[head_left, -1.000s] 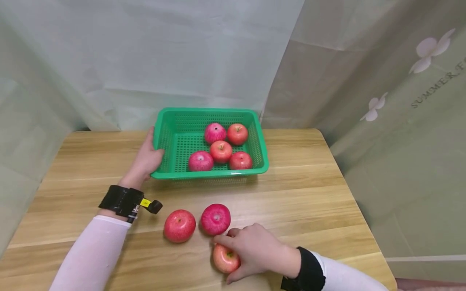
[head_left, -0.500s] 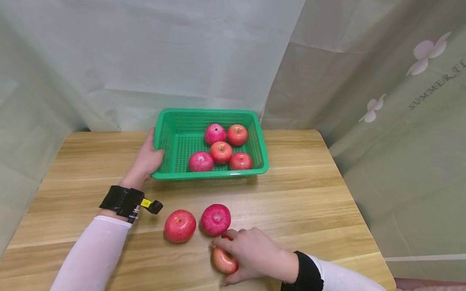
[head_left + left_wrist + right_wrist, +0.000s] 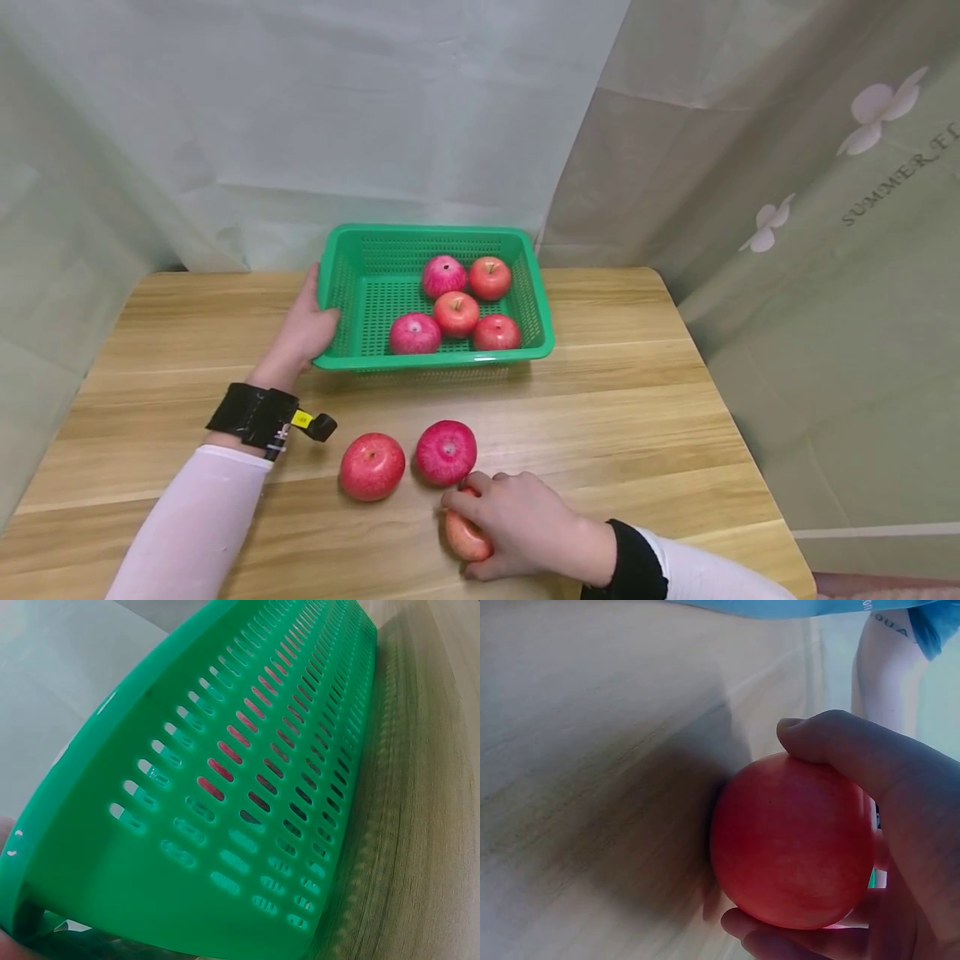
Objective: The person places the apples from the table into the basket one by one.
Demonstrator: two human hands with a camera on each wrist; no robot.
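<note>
My left hand (image 3: 306,327) grips the left end of a green plastic basket (image 3: 431,362), thumb over the rim; in the left wrist view its slotted side (image 3: 172,877) fills most of the picture. Several red and pink apples (image 3: 456,314) lie in the basket, mostly toward its right half. Near the front of the table, my right hand (image 3: 528,525) holds a light red apple (image 3: 467,536) between thumb and fingers. In the right wrist view that apple (image 3: 791,840) sits at the tabletop. Just beyond it lie a deep pink apple (image 3: 446,452) and a red apple (image 3: 372,467).
The wooden table (image 3: 637,400) has rounded corners. A pale curtain (image 3: 390,108) hangs behind its back edge, and a printed curtain (image 3: 840,333) with flowers and lettering hangs along the right side.
My right hand has drawn its fingers and thumb closer around the light red apple, covering more of it. The left hand and the basket stay where they were.
</note>
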